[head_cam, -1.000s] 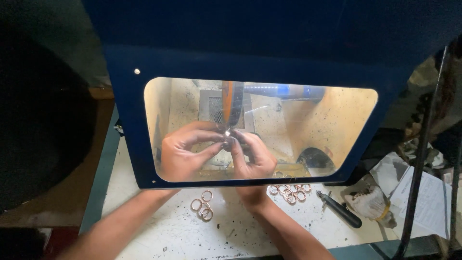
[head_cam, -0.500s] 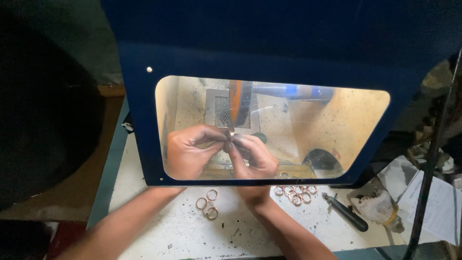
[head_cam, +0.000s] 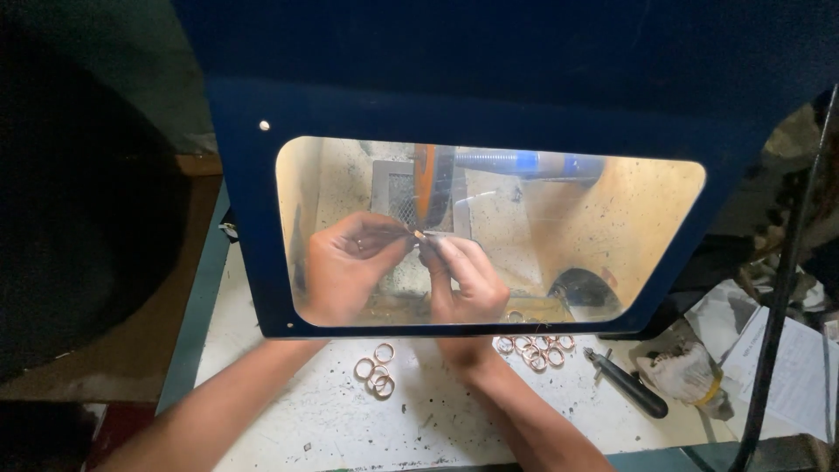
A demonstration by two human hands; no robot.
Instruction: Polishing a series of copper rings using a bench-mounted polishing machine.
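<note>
Both my hands reach under a dark blue hood with a clear window. Seen through the window, my left hand and my right hand pinch a small copper-coloured ring between their fingertips. The ring is held against the edge of an orange wheel that stands upright just behind it. A blue-banded tube runs to the right behind the wheel.
Several copper rings lie on the white speckled bench between my forearms, and several more rings lie right of my right wrist. A black-handled tool, a crumpled rag and papers sit at the right.
The view has shifted, so the hood and window appear further right and lower. My hands stay together at the wheel, fingertips still pinching the ring.
</note>
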